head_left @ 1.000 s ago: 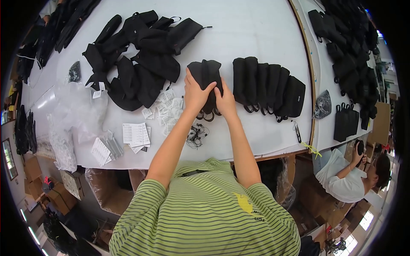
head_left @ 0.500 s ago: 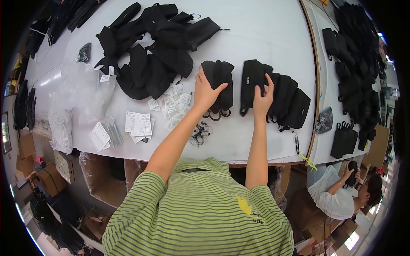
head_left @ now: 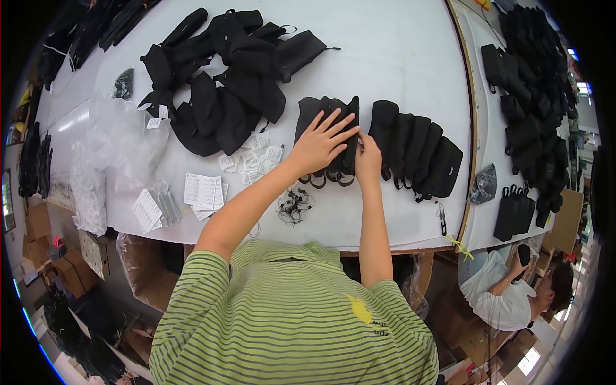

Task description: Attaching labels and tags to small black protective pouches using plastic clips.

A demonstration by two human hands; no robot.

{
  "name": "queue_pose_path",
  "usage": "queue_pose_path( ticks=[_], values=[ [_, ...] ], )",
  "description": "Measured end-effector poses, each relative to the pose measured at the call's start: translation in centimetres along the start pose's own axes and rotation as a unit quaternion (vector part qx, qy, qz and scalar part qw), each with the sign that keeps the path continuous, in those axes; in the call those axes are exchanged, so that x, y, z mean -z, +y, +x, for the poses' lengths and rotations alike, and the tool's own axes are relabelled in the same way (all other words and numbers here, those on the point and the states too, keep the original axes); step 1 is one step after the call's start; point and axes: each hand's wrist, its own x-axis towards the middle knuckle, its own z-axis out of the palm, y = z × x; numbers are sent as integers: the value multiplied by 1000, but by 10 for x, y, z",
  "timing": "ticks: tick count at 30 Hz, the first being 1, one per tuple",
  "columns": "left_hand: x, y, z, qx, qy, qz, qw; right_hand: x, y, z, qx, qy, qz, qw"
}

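Your left hand lies flat with its fingers spread wide on a small stack of black pouches. The stack sits on the white worktop, near the middle and a little toward the front edge. Your right hand is at the right side of that same stack, fingers bunched together and touching the edge of the top pouch. You cannot tell from here if it is really pinching the cloth or just pressing on it.

Just to the right is a neat row of black pouches, each one lying partly over the next, running toward the right edge of the worktop. Black loop handles stick out below the stack toward you.

A loose pile of black pouches lies near the back left part of the worktop. In front of it are small white paper tags and some white cards. A little bunch of black strings sits near the front edge, beside your left arm. Clear plastic bags lie at the left edge.

Another person in a white top sits low down on the right, past the front corner.
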Motion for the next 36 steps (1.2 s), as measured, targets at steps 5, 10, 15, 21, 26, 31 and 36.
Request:
queue_pose_path(
  ticks=[5, 10, 15, 21, 26, 31, 36],
  values=[
    [-5, 1, 4, -38, -16, 27, 999, 19, -4, -11, 59, 182, -171, 967],
    [-9, 0, 5, -28, -23, 34, 999, 11, 22, -13, 24, 156, -157, 975],
    [-1, 5, 9, -17, -27, 36, 999, 15, 19, -34, -19, 97, 201, 974],
    [-5, 6, 24, -109, -51, 13, 993, 18, 21, -26, -81, 30, 268, 960],
    [-17, 1, 22, -119, -82, 28, 989, 20, 13, -18, -126, 32, 110, 985],
    [-17, 5, 24, -115, -76, 29, 990, 34, 33, -3, 3, 219, -204, 954],
    [-19, 0, 23, -115, -72, 27, 990, 53, 35, 18, -57, 180, -235, 954]
  ],
)
